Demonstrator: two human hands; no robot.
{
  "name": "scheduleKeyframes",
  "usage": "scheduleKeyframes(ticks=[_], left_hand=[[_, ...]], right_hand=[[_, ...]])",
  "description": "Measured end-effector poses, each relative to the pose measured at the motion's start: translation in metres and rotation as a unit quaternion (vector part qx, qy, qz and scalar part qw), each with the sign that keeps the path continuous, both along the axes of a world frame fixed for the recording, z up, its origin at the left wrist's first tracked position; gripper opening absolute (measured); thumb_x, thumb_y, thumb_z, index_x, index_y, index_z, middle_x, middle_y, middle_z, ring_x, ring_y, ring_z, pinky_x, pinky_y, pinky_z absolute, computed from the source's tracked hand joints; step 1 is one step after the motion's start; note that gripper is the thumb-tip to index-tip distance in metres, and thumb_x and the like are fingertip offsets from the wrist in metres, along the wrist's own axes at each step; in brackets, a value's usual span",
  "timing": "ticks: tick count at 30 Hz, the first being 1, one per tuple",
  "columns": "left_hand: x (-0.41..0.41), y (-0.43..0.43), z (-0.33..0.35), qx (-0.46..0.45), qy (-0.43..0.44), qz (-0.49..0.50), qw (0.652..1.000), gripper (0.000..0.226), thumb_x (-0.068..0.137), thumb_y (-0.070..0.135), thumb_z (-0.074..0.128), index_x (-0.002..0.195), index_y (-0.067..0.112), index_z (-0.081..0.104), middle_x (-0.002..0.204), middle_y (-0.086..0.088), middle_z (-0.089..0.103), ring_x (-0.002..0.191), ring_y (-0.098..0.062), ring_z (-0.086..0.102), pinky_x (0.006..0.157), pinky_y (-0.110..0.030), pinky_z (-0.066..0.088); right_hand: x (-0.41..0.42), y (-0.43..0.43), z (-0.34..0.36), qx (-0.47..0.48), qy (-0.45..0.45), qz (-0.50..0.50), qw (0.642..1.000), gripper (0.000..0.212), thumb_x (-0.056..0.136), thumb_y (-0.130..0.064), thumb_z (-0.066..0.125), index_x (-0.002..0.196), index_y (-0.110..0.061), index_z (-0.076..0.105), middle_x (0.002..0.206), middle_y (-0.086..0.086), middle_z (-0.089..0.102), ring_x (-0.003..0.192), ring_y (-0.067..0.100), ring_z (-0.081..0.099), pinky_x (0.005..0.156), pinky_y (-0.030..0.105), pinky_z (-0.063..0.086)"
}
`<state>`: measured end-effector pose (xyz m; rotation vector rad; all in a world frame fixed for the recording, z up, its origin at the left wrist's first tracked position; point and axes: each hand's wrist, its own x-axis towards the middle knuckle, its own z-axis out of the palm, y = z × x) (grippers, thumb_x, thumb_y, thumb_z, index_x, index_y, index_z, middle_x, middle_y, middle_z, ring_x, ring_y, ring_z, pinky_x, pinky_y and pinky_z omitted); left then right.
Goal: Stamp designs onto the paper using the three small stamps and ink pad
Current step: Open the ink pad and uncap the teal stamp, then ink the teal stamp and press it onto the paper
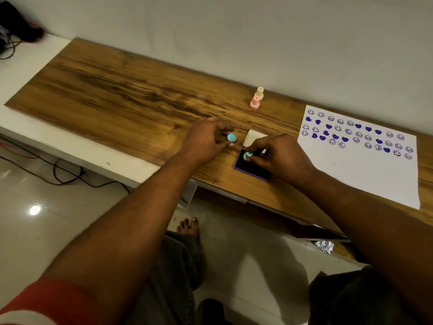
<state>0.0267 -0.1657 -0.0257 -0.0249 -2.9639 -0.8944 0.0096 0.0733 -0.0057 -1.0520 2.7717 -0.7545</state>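
Far left of the ink pad (248,170), red and black cables (58,171) trail over the tiled floor below the wooden desk (112,90).

Just left of the ink pad, your left hand (203,141) hovers over the desk with its fingers curled. Its fingertips pinch a round light blue cap (232,137), which faces up and towards the camera.

Beyond the ink pad, towards the wall, two small stamps stand upright and close together. The pink stamp (255,103) is the nearer one and the cream stamp (259,93) is right behind it. Both are well apart from either hand.

The ink pad lies near the front edge of the desk. It is a purple case with a dark inking surface, and its pale lid (254,136) is opened back on the far side.

Your right hand (281,156) is over the ink pad's right half. Thumb and fingertips are pressed together around a light blue stamp (247,156) and hold it at the pad's left part. You cannot tell from here whether its face touches the ink.

To the right of the ink pad, a white sheet of paper (375,177) lies flat on the desk. Its far half carries rows of purple smiley faces and solid hearts, and its near half is bare.

Below the desk, right of the ink pad, sits a crumpled ball of foil (324,246).
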Motion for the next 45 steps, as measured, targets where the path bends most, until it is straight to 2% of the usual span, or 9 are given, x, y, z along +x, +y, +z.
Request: scheduleKeyframes(ticks=[10,15,21,26,29,33,37,41,45], left_hand=[[-0.002,0.006,0.002,-0.016,0.007,0.002,1.0,0.045,0.084,0.037,0.085,0.127,0.027,0.075,0.12,0.006,0.07,0.115,-0.018,0.059,0.092,-0.036,0.051],[-0.003,0.014,0.003,-0.015,0.026,0.011,0.999,0.043,0.086,0.036,0.084,0.127,0.028,0.075,0.118,0.005,0.071,0.113,-0.017,0.059,0.085,-0.028,0.043],[-0.004,0.017,0.002,-0.022,0.031,0.018,0.999,0.038,0.09,0.034,0.08,0.127,0.03,0.075,0.116,0.005,0.071,0.113,-0.016,0.058,0.09,-0.035,0.05],[-0.009,0.024,0.002,-0.016,0.065,0.041,0.997,0.035,0.09,0.032,0.08,0.125,0.03,0.075,0.112,0.007,0.07,0.106,-0.012,0.058,0.084,-0.03,0.045],[-0.013,0.035,0.005,-0.006,0.08,0.045,0.996,0.034,0.09,0.03,0.08,0.124,0.03,0.076,0.11,0.008,0.069,0.098,-0.005,0.054,0.081,-0.027,0.044],[-0.016,0.06,0.009,0.013,0.077,0.01,0.997,0.034,0.091,0.032,0.08,0.124,0.029,0.076,0.112,0.007,0.069,0.104,-0.011,0.061,0.089,-0.035,0.053],[-0.015,0.093,0.014,0.008,0.077,-0.06,0.995,0.034,0.091,0.032,0.079,0.125,0.026,0.076,0.121,0.004,0.07,0.109,-0.018,0.064,0.094,-0.042,0.053],[-0.009,0.139,0.016,-0.047,0.07,-0.152,0.985,0.041,0.096,0.037,0.071,0.136,0.029,0.068,0.138,0.005,0.066,0.126,-0.022,0.06,0.104,-0.047,0.045],[-0.004,0.185,0.011,-0.101,0.063,-0.233,0.965,0.047,0.105,0.036,0.06,0.151,0.03,0.054,0.16,0.006,0.05,0.143,-0.02,0.05,0.116,-0.05,0.035]], right_hand=[[0.007,-0.001,-0.015,-0.045,0.016,-0.013,0.999,0.019,0.093,-0.024,0.08,0.111,-0.017,0.079,0.101,0.003,0.079,0.088,0.016,0.073,0.073,0.027,0.057],[0.008,-0.001,-0.018,-0.05,0.022,-0.016,0.998,0.019,0.093,-0.025,0.079,0.111,-0.018,0.078,0.101,0.002,0.079,0.088,0.016,0.073,0.072,0.028,0.057],[0.003,0.0,-0.014,-0.027,0.005,-0.033,0.999,0.028,0.093,-0.029,0.08,0.119,-0.019,0.078,0.11,0.004,0.079,0.095,0.017,0.074,0.075,0.025,0.053],[0.001,0.011,-0.001,-0.14,-0.064,-0.08,0.985,0.025,0.09,-0.028,0.083,0.114,-0.02,0.079,0.104,-0.013,0.076,0.088,-0.009,0.068,0.07,0.008,0.052],[-0.006,0.028,0.008,-0.189,-0.086,-0.149,0.967,0.029,0.088,-0.028,0.085,0.114,-0.019,0.079,0.104,-0.011,0.078,0.092,-0.003,0.072,0.073,0.011,0.056],[-0.022,0.076,0.015,-0.209,-0.068,-0.225,0.949,0.032,0.087,-0.027,0.087,0.117,-0.018,0.08,0.102,-0.009,0.079,0.091,-0.004,0.074,0.079,0.011,0.057],[-0.037,0.14,0.013,-0.195,-0.057,-0.331,0.922,0.037,0.086,-0.032,0.087,0.12,-0.019,0.079,0.104,-0.001,0.081,0.094,0.011,0.077,0.093,0.036,0.062],[-0.038,0.188,0.007,-0.188,-0.053,-0.375,0.906,0.037,0.084,-0.033,0.087,0.117,-0.019,0.08,0.106,0.0,0.081,0.098,0.011,0.077,0.099,0.044,0.06],[-0.034,0.207,0.001,-0.171,-0.06,-0.374,0.909,0.037,0.084,-0.026,0.087,0.119,-0.018,0.08,0.111,0.002,0.081,0.099,0.01,0.076,0.102,0.041,0.059]])
